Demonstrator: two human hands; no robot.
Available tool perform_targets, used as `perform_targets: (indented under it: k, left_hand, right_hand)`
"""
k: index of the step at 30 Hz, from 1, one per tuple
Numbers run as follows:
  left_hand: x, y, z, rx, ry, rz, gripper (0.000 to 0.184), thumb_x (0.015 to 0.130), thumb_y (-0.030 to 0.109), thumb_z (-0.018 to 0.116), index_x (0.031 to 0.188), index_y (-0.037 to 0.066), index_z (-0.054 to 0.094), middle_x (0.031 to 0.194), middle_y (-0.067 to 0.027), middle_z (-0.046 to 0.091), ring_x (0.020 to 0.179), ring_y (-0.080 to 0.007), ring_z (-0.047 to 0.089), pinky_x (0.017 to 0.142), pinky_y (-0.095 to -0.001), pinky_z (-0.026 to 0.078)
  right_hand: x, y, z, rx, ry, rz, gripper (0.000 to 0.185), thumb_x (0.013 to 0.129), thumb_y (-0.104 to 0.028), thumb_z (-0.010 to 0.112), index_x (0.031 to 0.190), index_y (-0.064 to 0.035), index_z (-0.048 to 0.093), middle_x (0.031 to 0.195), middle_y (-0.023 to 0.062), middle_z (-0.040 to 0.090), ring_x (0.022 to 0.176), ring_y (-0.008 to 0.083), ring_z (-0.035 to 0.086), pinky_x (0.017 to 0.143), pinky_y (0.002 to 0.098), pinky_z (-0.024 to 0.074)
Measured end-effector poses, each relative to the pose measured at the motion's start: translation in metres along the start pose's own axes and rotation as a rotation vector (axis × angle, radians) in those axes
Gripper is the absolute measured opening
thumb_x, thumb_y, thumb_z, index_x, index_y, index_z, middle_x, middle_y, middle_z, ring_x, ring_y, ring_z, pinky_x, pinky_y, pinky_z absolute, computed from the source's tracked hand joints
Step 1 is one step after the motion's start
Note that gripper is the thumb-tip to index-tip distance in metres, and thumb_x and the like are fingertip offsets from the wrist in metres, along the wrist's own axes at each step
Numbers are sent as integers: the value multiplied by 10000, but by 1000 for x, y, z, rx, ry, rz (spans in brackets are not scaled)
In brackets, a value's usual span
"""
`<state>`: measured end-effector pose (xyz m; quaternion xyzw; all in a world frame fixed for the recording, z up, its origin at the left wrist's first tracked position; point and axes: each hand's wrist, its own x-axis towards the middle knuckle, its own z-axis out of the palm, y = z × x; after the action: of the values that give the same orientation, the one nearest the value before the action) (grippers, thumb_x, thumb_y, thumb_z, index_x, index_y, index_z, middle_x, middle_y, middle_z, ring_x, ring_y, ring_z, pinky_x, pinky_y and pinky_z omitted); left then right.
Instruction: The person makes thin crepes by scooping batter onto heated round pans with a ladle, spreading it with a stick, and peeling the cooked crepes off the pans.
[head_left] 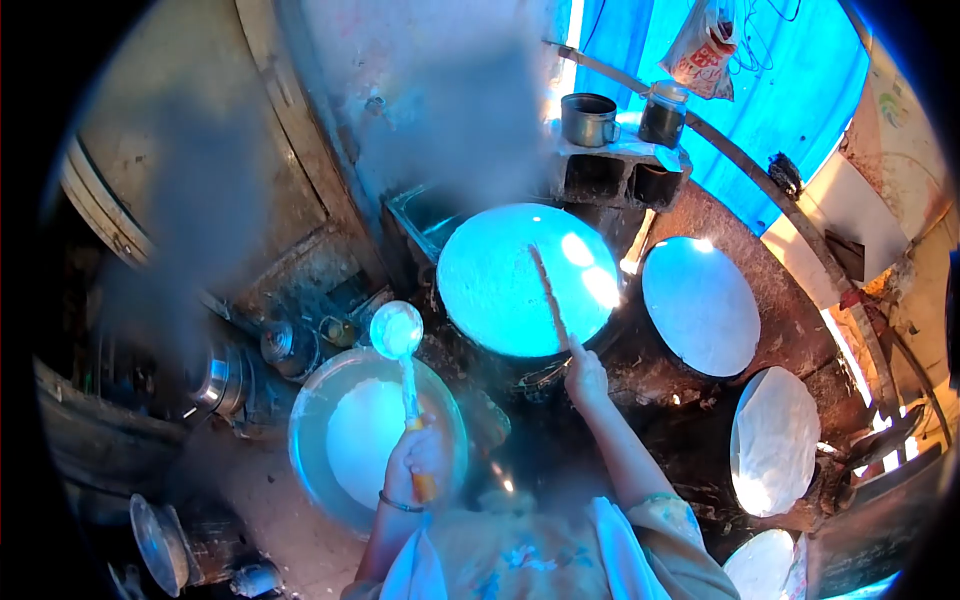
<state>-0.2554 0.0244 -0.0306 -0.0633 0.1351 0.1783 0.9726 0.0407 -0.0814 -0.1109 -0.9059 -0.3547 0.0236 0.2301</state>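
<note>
My left hand (418,455) is closed round the handle of a ladle (397,330), whose bowl is raised over the far rim of a wide basin (312,440). White batter (365,440) lies in the basin. Farther right, my right hand (586,376) grips a thin stick (549,290), its length lying across a round pan surface (490,270) covered in a smooth pale layer. Bright glare falls on the right part of that layer.
Round white sheets lie at the right (702,305) and lower right (775,440). Behind the pan, a metal mug (590,121) and a jar (662,115) stand on a block (625,160). Metal pots (220,380) sit at the left. Blurry patches hide parts of the upper left.
</note>
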Motion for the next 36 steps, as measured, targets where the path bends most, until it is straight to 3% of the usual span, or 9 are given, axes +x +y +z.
perform_targets:
  k: [4,11,12,16,20,23,26,31,36]
  left_hand:
    - [-13,4,-20,82,100,105,198,901,46,377,1053,28,503,557,31,350,387,-25,348,372,-173,338]
    - [-24,11,-15,-98,18,46,175,902,51,373,1035,11,479,557,33,354,390,-19,351,374,-172,345]
    - [-26,14,-18,-89,6,53,177,904,52,368,1035,7,478,558,33,355,390,-17,352,374,-169,348]
    - [-27,17,-9,-8,43,136,182,911,52,355,1035,5,479,564,33,360,391,-18,358,375,-164,348]
    - [-15,63,-8,-132,-57,-6,189,927,101,367,1073,63,482,580,49,335,427,-11,343,382,-161,323]
    - [0,73,18,-26,-88,84,189,930,88,358,1063,65,491,577,42,340,417,-13,339,379,-163,327]
    - [7,73,34,128,-121,170,192,932,76,352,1064,67,491,574,39,344,407,-17,333,375,-165,329]
    - [11,56,29,98,-120,22,202,934,72,340,1062,54,495,576,35,341,408,-25,332,380,-175,329]
    - [10,45,5,-19,-82,-93,233,931,68,323,1093,20,484,572,33,328,418,-30,329,389,-182,332]
  right_hand:
    - [5,0,13,-121,-187,-26,530,863,-87,395,1366,-186,263,861,255,547,763,418,588,651,503,472]
    - [41,16,21,-12,-38,-75,560,795,-125,523,1297,-78,279,754,221,588,677,399,593,577,466,474]
    - [25,20,28,106,19,-221,644,740,-82,549,1325,-83,278,716,223,585,658,388,588,562,477,459]
    - [-67,-8,22,77,-135,-145,767,686,-23,536,1380,-167,242,718,232,571,630,395,577,557,471,452]
    - [-118,-7,19,390,-181,-171,701,698,1,528,1351,-169,336,726,214,563,650,369,582,575,441,454]
    - [-113,-11,10,623,115,-28,503,820,-80,582,1298,-73,423,694,168,549,622,213,581,586,307,447]
    - [-91,-14,2,529,151,128,436,841,-219,576,1258,-151,469,801,208,587,748,361,589,616,399,459]
    - [-94,-8,40,268,283,134,310,817,-138,585,1122,-184,558,705,134,616,628,322,604,550,419,475]
    - [-94,-1,31,54,267,106,343,826,-187,565,1165,-226,535,662,116,599,587,285,601,486,421,453]
